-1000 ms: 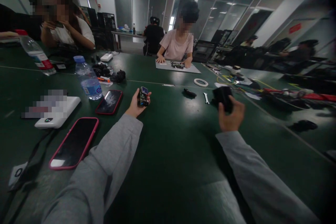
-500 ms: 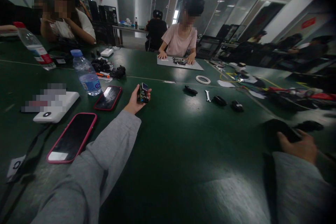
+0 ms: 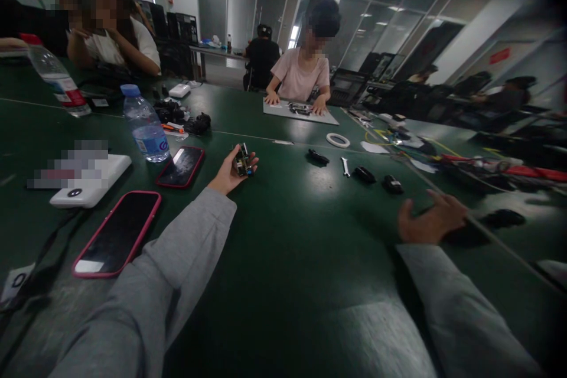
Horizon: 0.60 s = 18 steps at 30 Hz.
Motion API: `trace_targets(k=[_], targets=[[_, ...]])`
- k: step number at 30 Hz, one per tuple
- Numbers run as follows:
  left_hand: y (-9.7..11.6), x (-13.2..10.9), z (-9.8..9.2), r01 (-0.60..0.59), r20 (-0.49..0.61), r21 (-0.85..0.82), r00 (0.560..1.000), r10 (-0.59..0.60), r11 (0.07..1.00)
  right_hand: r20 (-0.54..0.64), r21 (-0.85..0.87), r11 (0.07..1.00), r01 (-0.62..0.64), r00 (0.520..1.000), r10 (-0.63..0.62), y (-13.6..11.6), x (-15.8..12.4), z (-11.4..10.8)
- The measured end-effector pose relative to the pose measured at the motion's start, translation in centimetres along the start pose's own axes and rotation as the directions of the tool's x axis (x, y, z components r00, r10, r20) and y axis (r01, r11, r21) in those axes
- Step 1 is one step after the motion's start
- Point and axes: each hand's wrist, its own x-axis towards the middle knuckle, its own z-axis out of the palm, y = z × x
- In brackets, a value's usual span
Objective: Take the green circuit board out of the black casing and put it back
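Note:
My left hand [image 3: 228, 174] is closed around a small electronic module [image 3: 243, 162] with bare circuitry, just right of the smaller red-edged phone [image 3: 181, 166]. On the right, my right hand [image 3: 432, 218] hovers over the green table [image 3: 310, 260], fingers apart and nothing visible in it. A dark flat object [image 3: 467, 234] lies just beyond that hand, partly hidden by it. Near it are two black parts, one at the centre right [image 3: 365, 175] and another [image 3: 393, 184] closer to the hand. A small wrench [image 3: 345, 167] lies left of them.
A larger phone [image 3: 119, 233], a white device [image 3: 106, 180] and two bottles, one blue-capped [image 3: 148, 136] and one red-capped [image 3: 62, 85], stand or lie at left. Across the table, a person's hands rest on a grey board [image 3: 305, 115]. A white ring [image 3: 338, 140] and tangled cables [image 3: 469, 168] lie farther right.
My right hand has let go of the dark flat object and moved left, its fingers now apart. My left hand still holds the module, now turned slightly.

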Motion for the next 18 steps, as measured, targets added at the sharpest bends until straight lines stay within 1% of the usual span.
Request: trace_targets(k=[1,3,4,6,7,8,9,10,11,13,15,18], targets=[[0.0,-0.1,0.1,0.000,-0.004,0.006,1.000,0.000,1.000,-0.032,0.016,0.996,0.086,0.996,-0.085,-2.5,-0.9,1.3],[-0.1,-0.4,0.3,0.000,-0.010,0.022,1.000,0.000,1.000,0.041,0.120,0.966,0.230,0.971,-0.236,-8.0,-3.1,4.0],[-0.2,-0.5,0.4,0.003,-0.009,0.029,1.000,-0.002,1.000,0.121,0.176,0.938,0.298,0.939,-0.322,-10.8,-4.4,5.3],[-0.4,-0.6,0.6,0.012,0.009,0.043,1.000,-0.012,0.999,0.243,0.297,0.871,0.392,0.851,-0.466,-16.4,-7.0,7.5],[-0.5,-0.6,0.7,0.022,0.022,0.053,0.999,-0.023,0.998,0.311,0.358,0.830,0.428,0.784,-0.538,-18.9,-8.2,8.4],[-0.7,-0.7,0.8,0.036,0.035,0.064,0.999,-0.038,0.997,0.344,0.408,0.797,0.446,0.733,-0.586,-21.2,-9.2,9.3],[-0.9,-0.7,0.9,0.050,0.046,0.077,0.997,-0.054,0.996,0.365,0.445,0.773,0.452,0.697,-0.617,-23.1,-10.1,10.0],[-1.0,-0.7,1.0,0.062,0.052,0.089,0.996,-0.067,0.994,0.380,0.471,0.757,0.453,0.670,-0.638,-24.6,-10.7,10.7],[-1.2,-0.7,1.2,0.067,0.057,0.097,0.996,-0.073,0.993,0.385,0.488,0.749,0.449,0.659,-0.646,-25.8,-11.1,11.3],[-1.5,-0.8,1.5,0.055,0.059,0.101,0.996,-0.061,0.993,0.388,0.509,0.749,0.424,0.664,-0.639,-27.0,-11.3,12.3],[-1.7,-1.0,1.8,0.038,0.072,0.096,0.996,-0.045,0.995,0.370,0.522,0.763,0.382,0.704,-0.606,-27.0,-10.9,13.1],[-1.6,-1.2,2.1,0.064,0.136,0.098,0.988,-0.077,0.993,0.346,0.535,0.799,0.274,0.792,-0.504,-26.0,-10.2,14.2]])
